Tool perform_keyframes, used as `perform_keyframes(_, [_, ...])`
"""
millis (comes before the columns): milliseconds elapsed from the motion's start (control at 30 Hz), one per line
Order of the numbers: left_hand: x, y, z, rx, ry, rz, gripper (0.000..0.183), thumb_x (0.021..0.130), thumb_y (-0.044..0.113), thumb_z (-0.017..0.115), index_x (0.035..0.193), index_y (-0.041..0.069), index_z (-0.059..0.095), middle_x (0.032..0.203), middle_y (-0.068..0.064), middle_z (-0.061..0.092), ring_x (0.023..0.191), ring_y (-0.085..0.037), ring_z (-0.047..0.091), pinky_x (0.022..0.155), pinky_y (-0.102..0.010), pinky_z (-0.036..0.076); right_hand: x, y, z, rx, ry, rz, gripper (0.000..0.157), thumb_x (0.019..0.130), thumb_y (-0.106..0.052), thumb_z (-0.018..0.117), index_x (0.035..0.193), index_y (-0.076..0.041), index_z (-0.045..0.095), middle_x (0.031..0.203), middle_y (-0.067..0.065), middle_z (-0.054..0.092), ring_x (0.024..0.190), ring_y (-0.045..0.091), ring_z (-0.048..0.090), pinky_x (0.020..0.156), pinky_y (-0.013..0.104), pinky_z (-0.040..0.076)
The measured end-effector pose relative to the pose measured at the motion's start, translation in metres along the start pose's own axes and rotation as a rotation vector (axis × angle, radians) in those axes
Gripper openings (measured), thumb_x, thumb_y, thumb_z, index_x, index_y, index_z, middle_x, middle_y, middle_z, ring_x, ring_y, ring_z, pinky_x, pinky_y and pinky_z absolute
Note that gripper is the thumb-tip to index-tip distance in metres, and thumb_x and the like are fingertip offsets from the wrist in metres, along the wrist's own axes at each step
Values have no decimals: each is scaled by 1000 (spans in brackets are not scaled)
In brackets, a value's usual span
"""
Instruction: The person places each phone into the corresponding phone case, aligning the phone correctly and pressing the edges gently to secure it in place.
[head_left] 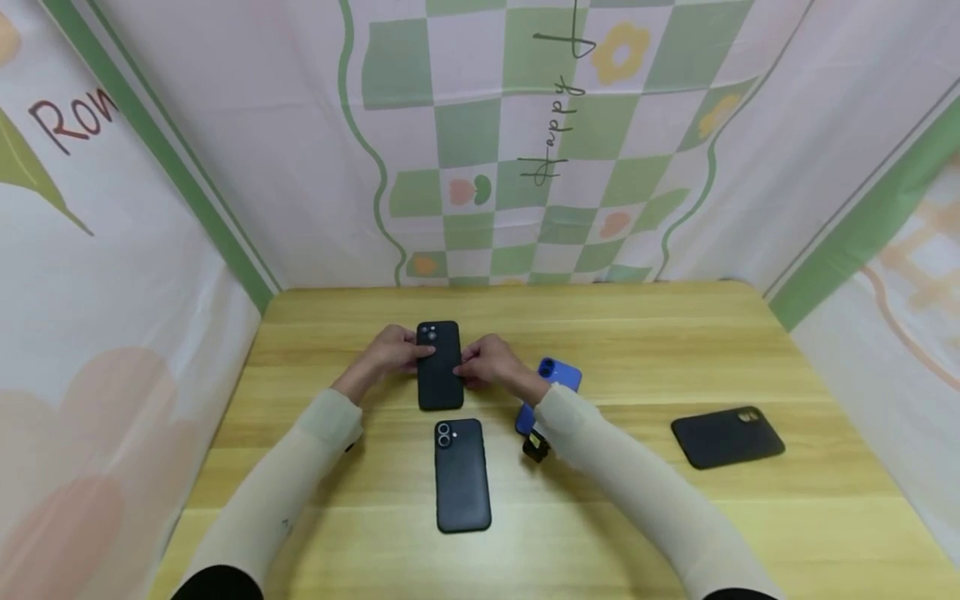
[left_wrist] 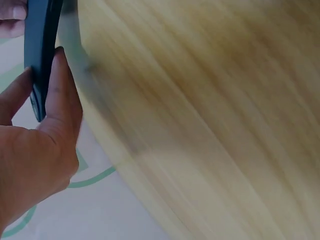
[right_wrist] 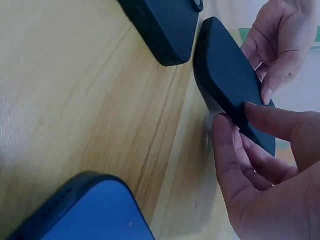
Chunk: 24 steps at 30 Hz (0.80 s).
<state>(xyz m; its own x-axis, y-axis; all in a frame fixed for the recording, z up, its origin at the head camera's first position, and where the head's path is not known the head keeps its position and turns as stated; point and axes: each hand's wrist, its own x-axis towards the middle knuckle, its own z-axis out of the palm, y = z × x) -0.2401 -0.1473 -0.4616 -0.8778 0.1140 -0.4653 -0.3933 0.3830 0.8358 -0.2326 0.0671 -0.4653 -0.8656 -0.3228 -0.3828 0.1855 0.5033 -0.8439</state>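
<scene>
One streaky wood-grained table point(head_left: 600, 542) carries it all. My left hand point(head_left: 392, 348) pinches the black phone point(head_left: 440, 382) at its nine o'clock edge, my right hand point(head_left: 491, 362) at three. I judge an even, light pinch on the rounded rim best; the smooth matte back looks slippery. From it, a second black phone point(head_left: 462, 483) lies at six o'clock, a blue phone point(head_left: 566, 377) and black case point(head_left: 723, 440) between three and four. Its round lenses point(head_left: 431, 335) sit near eleven; thumbs should spare them.

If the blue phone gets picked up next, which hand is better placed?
Probably the right hand: in the head view its sleeve overlaps the blue phone, while the left hand is farther off, across the black phone both hold. The right must let go first.
</scene>
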Motion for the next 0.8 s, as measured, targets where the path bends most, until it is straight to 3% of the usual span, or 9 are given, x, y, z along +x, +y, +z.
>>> perform_keyframes(167, [-1,-1,4,76,74,-8,22,100,6,74,117,-6,69,104,-12,71,87,-15,69,72,-26,62,2,-2,1,-106,32,-7,6,91,-2,82,93,1,77,87,10,77,68,15,73,64,28,64])
perform_keyframes(433, [-3,0,9,202,149,27,48,94,5,80,137,-7,62,113,-21,72,85,-18,69,71,-24,59,6,-3,-2,-159,32,-22,6,88,-2,85,90,1,80,84,11,79,66,17,75,62,28,63])
perform_keyframes(633, [-4,1,12,202,163,59,47,92,1,79,135,-10,63,115,-23,72,86,-19,71,72,-25,61,8,-2,-3,-211,53,-45,10,85,-3,89,83,-1,80,76,9,78,60,16,74,59,27,63])
perform_keyframes(800, [-4,-1,12,229,179,64,43,92,-1,78,131,-9,64,107,-21,73,82,-18,71,69,-23,60,6,0,-3,-241,38,-59,10,87,-5,87,81,-2,79,73,7,77,61,16,74,59,26,62])
